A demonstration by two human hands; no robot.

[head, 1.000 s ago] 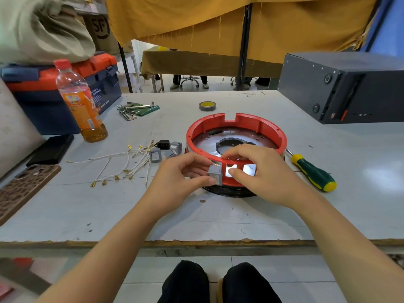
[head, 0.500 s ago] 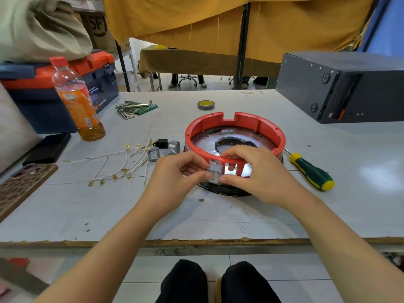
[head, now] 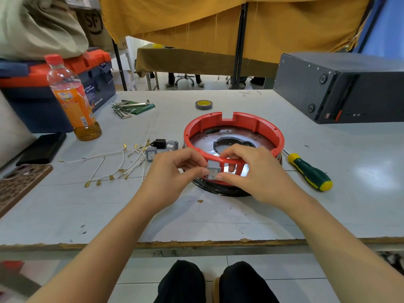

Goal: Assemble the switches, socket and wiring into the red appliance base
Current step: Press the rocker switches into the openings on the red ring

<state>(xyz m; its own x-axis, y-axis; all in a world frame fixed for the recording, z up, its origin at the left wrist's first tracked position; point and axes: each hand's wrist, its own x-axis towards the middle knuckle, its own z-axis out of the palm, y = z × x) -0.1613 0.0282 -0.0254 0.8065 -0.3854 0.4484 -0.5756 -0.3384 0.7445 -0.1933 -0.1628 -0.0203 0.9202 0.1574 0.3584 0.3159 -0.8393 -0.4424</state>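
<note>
Two hands on one grey switch at the red base

Head view: both of your hands meet at the near wall of the red appliance base [head: 235,121], which sits on the tabletop a little right of centre, toward the front edge. Your left hand [head: 172,171] and right hand [head: 253,171] pinch the grey rocker switch [head: 213,173] between thumbs and fingertips, pressing it against a cutout in the base's near wall; two more cutouts stand open just to its right. Left of the base lie the spare switches [head: 151,154], the black socket [head: 160,143] and the white wires [head: 113,162] with brass terminals. Your green screwdriver [head: 310,172] lies right of the base. At the back-left stand a juice bottle [head: 73,99] and a toolbox [head: 91,82].
</note>
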